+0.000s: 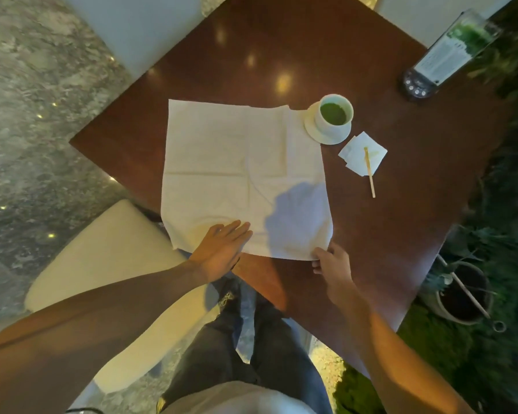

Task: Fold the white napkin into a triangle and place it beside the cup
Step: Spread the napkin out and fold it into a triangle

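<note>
Head view: napkin spread flat, fold not begun

Head view. Large white square cloth napkin lies open on the dark brown glossy wooden worktop, its far right corner touching the saucer of the white cup of green drink. Left hand rests flat, fingers spread, on the napkin's near edge, likely pinning it. Right hand pinches the near right corner, grip narrow, closed on cloth; probably readying a diagonal fold away from the cup.
</note>
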